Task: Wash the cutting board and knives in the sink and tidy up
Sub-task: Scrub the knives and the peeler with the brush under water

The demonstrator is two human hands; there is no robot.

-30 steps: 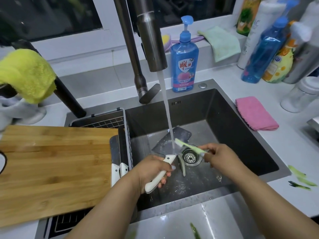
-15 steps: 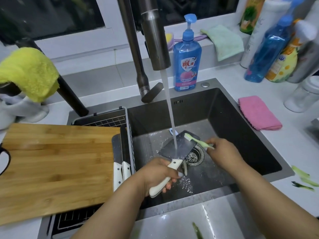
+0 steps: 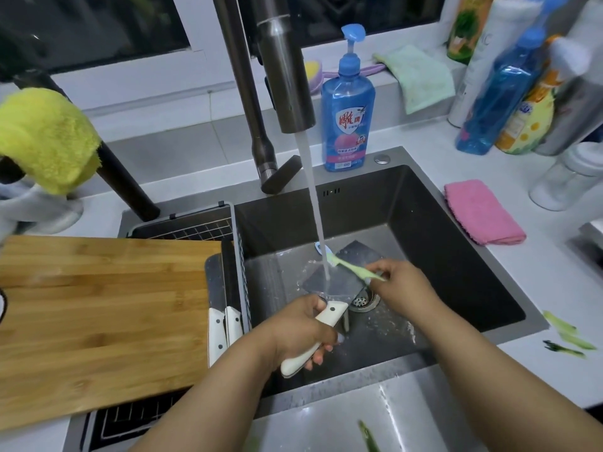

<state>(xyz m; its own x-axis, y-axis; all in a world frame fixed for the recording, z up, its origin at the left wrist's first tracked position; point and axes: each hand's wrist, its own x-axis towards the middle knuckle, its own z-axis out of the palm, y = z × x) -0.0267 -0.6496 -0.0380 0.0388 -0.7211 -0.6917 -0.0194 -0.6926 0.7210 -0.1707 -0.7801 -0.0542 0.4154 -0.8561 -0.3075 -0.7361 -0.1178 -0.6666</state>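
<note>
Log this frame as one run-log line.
step: scrub cleaver | left hand: grips cleaver handle | right hand: pinches brush on blade | water: running | board: beside sink

The left hand (image 3: 301,334) is lifting the cleaver (image 3: 339,272) off the sink floor, so its blade is now lying flat under the water stream (image 3: 315,203). The right hand (image 3: 403,288) is drawing the green brush (image 3: 357,269) farther and rightward across the blade.
</note>
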